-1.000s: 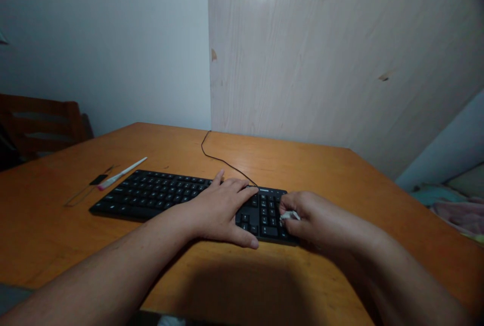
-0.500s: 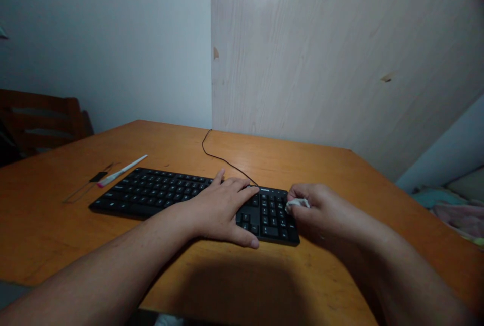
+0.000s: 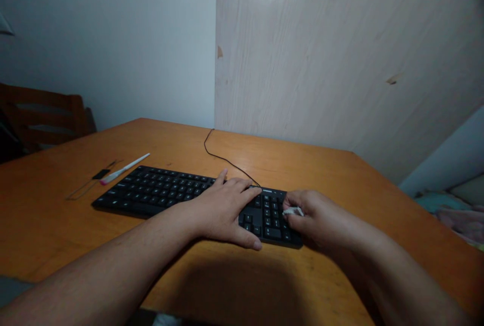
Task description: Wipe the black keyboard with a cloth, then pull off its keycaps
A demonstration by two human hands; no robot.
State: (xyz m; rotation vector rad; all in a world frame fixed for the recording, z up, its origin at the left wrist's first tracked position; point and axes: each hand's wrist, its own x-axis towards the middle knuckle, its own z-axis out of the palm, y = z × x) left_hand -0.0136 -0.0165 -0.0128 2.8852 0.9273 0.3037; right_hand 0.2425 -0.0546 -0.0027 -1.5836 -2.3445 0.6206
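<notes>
A black keyboard [image 3: 159, 193] lies across the orange wooden table [image 3: 264, 285]. My left hand [image 3: 223, 210] rests flat on the keys right of the keyboard's middle, fingers stretched out, thumb at the front edge. My right hand [image 3: 315, 217] is at the number pad on the keyboard's right end, its fingers pinched on a small white wad [image 3: 293, 211] that touches the keys. The keyboard's thin black cable [image 3: 217, 154] runs back toward the wall.
A white stick with a pink tip [image 3: 123, 168] and a small black flat piece [image 3: 100, 174] lie left of the keyboard. A wooden chair [image 3: 45, 119] stands at the far left. A pale wood panel [image 3: 321, 63] rises behind the table. Bedding [image 3: 454, 210] shows at the right.
My right hand with the white wad slid back and forth over the number pad: toward the keyboard's far right edge, then back onto the keys. My left hand stayed put.
</notes>
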